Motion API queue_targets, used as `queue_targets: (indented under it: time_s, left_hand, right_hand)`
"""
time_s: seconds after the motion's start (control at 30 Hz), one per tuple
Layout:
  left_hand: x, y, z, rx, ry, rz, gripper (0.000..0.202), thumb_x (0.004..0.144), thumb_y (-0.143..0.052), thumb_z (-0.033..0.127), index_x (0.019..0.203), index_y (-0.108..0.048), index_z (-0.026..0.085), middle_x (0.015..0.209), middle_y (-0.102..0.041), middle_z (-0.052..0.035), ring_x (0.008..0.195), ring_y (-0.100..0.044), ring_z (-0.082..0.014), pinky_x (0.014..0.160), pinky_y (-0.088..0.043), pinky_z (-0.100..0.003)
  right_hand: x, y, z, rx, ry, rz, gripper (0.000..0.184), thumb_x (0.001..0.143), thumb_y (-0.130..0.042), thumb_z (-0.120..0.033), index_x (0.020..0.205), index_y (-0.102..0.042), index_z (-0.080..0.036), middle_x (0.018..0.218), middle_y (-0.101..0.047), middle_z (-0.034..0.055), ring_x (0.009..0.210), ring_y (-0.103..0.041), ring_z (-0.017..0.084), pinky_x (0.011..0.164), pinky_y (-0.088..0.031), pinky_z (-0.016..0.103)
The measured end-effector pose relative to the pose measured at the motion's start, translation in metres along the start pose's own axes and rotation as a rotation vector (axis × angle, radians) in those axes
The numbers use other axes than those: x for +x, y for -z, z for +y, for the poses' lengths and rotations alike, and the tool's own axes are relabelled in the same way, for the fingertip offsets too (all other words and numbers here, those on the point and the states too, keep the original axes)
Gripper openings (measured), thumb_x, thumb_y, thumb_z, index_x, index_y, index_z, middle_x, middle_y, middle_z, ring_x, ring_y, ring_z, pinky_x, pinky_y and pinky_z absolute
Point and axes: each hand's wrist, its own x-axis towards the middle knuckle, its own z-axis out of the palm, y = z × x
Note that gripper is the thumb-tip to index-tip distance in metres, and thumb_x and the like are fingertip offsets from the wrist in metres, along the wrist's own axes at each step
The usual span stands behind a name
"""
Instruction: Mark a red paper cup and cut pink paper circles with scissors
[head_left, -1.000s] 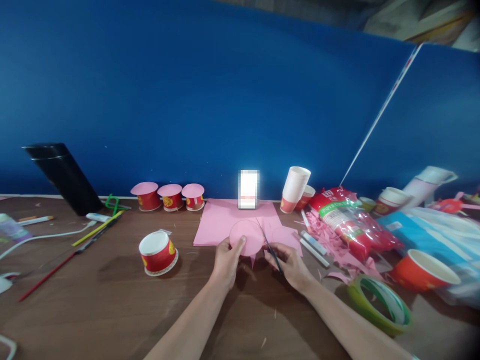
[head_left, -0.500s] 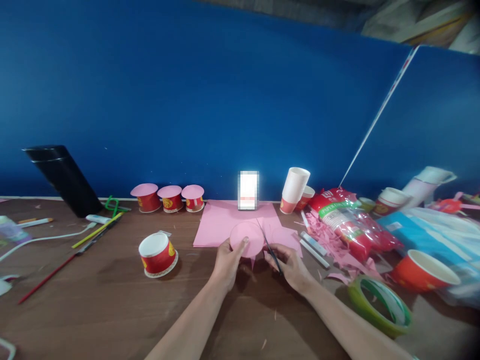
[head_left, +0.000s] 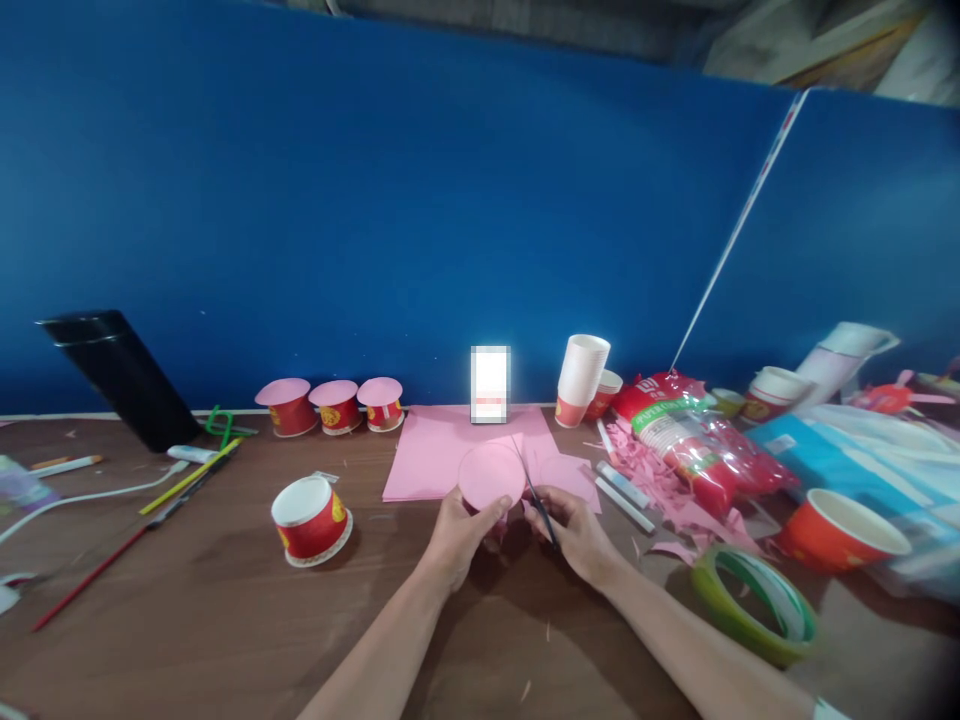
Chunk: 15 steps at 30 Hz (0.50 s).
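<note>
My left hand [head_left: 459,540] is closed on a round pink paper disc [head_left: 491,474], thumb on its lower right edge. In my right hand [head_left: 576,535] is a pair of dark scissors [head_left: 543,515], its blades pointing up and away beside the disc's right edge. Beyond the hands lie pink paper sheets [head_left: 427,455], and a further piece of pink paper [head_left: 566,476] lies behind my right hand. To the left stands a red and white paper cup piece [head_left: 313,522], wide white face up. Farther back are three red cup pieces [head_left: 339,408] topped with pink discs.
A lit, blurred-out screen [head_left: 490,385] stands at the back. Stacked paper cups [head_left: 582,380], a red cup bag [head_left: 667,425], pink scraps [head_left: 652,480], a tape roll [head_left: 754,605] and an orange cup [head_left: 844,532] crowd the right. Leftward are a black bottle [head_left: 124,380] and sticks [head_left: 191,478].
The disc has turned slightly in my left hand, whose thumb now sits lower at its edge. The pink point hanging below the disc no longer shows plainly. The view has shifted slightly.
</note>
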Motion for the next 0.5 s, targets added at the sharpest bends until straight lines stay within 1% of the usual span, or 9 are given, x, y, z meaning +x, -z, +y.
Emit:
queue_targets:
  time_s: [0.2,0.33,0.5]
  left_hand:
    - [-0.0003,-0.0014,0.0012,0.026,-0.009,0.004,0.032,0.062,-0.069,0.039,0.072,-0.06,0.01,0.048,-0.056,-0.0015,0.038,-0.048,-0.01,0.037,-0.038,-0.021]
    - [0.0007,-0.0018,-0.0005,-0.008,0.015,0.038,0.034,0.061,-0.07,0.039,0.073,-0.061,0.009,0.049,-0.056,-0.0014,0.038,-0.048,-0.0096,0.037,-0.037,-0.021]
    - [0.0015,-0.0022,-0.0022,-0.084,0.034,0.07,0.032,0.062,-0.07,0.039,0.074,-0.061,0.01,0.051,-0.056,-0.0001,0.042,-0.049,-0.0098,0.039,-0.039,-0.021]
  right_hand:
    - [-0.0006,-0.0011,-0.0012,-0.015,0.014,0.019,0.031,0.072,-0.065,-0.039,0.091,-0.062,-0.014,0.059,-0.045,-0.0036,0.053,-0.038,0.008,0.046,-0.03,0.02]
    - [-0.0013,-0.0012,-0.0019,-0.004,0.019,0.015,0.03,0.073,-0.065,-0.037,0.092,-0.062,-0.014,0.058,-0.044,-0.0041,0.053,-0.038,0.008,0.046,-0.03,0.02]
    - [-0.0019,-0.0014,-0.003,-0.03,0.024,0.018,0.033,0.073,-0.063,-0.04,0.094,-0.062,-0.014,0.059,-0.046,-0.0036,0.053,-0.04,0.008,0.047,-0.032,0.02]
